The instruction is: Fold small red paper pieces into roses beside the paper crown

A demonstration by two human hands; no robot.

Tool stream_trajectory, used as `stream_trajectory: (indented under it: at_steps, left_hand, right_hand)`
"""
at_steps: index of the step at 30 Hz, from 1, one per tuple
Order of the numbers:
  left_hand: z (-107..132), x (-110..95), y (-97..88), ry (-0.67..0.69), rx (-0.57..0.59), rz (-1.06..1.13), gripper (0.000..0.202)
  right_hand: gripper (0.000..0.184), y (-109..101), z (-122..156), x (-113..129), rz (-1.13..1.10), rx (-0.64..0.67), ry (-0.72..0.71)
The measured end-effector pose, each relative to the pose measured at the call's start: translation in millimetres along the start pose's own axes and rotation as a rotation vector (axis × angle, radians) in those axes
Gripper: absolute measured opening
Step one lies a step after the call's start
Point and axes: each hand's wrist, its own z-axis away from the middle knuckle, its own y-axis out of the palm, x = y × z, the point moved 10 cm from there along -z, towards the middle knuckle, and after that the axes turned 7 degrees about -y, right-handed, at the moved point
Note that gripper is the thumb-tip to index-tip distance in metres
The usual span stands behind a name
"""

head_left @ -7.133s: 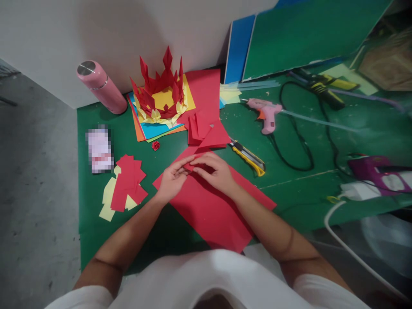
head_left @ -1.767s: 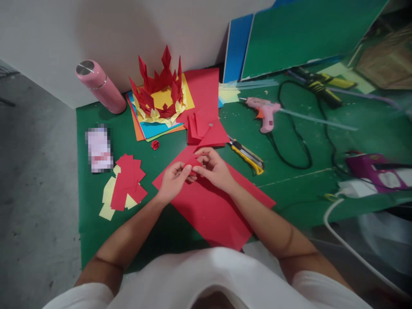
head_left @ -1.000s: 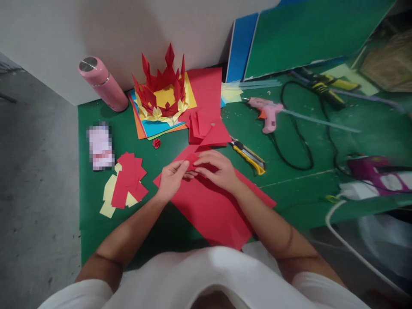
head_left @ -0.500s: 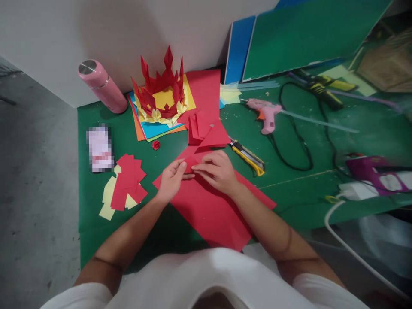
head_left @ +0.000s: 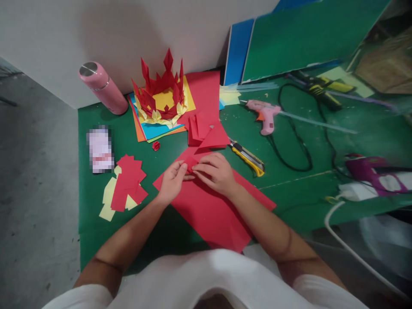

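Note:
Between my two hands is a small piece of red paper point(head_left: 190, 163), its folds partly hidden by my fingers. My left hand point(head_left: 174, 179) pinches its left side, thumb on top. My right hand point(head_left: 215, 171) grips the right side with its fingertips. Both are held over a large red paper sheet point(head_left: 212, 210) lying askew on the green table. Just beyond lie folded red papers point(head_left: 206, 131). A small red paper rose point(head_left: 156, 146) sits to the left, and a yellow box cutter point(head_left: 247, 159) rests to the right.
A red and yellow paper crown point(head_left: 161, 101) stands on coloured sheets at the back. Around it are a pink bottle point(head_left: 104, 88), a blurred phone point(head_left: 100, 150), and red and yellow paper pieces point(head_left: 125, 184). At right lie a pink glue gun point(head_left: 265, 113), black cables and a power strip point(head_left: 357, 191).
My hands stay in nearly the same place, with the right fingers shifting slightly on the red paper piece. The other things have not moved.

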Motion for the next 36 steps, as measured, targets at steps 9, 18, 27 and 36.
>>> stream_trajectory:
  at_steps: [9, 18, 27, 36]
  left_hand:
    - [0, 2, 1.3, -0.009, 0.016, -0.007, 0.045]
    - [2, 2, 4.3, 0.016, 0.027, -0.020, 0.044]
    - [4, 6, 6.6, 0.069, 0.058, -0.077, 0.041]
    - [3, 9, 7.1, 0.090, 0.080, -0.089, 0.041]
  right_hand:
    - [0.016, 8, 3, 3, -0.011, 0.044, -0.025]
    - [0.009, -1, -3, -1, -0.094, -0.063, 0.046]
    - [0.005, 0, 0, -17, -0.231, -0.156, 0.279]
    - [0.006, -1, 0, -15, -0.188, -0.175, 0.261]
